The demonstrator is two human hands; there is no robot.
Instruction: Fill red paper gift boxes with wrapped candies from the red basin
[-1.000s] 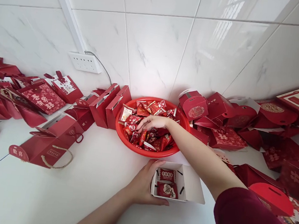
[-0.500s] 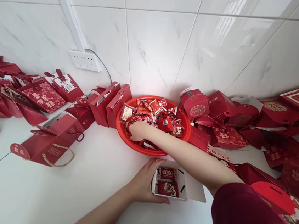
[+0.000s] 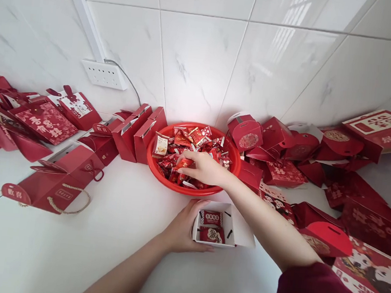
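Note:
My left hand (image 3: 180, 231) grips a small open white box (image 3: 231, 222) by its left side, fingers behind and thumb along the front. Two red packets with pale print, an upper packet (image 3: 212, 217) and a lower packet (image 3: 212, 234), lie inside the box. Over the basin, my right hand (image 3: 204, 167) has thumb and fingers closed on a red wrapped sweet (image 3: 183, 165). The round red plastic basin (image 3: 191, 191) is heaped with wrapped sweets in red, and a cream packet (image 3: 161, 145) leans at its left edge.
Red gift boxes (image 3: 276, 136) crowd the right side. To the left stand more boxes, including a long red box with a rope handle (image 3: 61, 193) and two upright red boxes (image 3: 130, 132). A socket strip (image 3: 104, 74) with a cable is on the tiled wall (image 3: 197, 63) behind.
My right hand has moved rightward within the basin and lifted, with a red sweet now between its fingers. The left hand still holds the box. The co-worker's hand has left the view.

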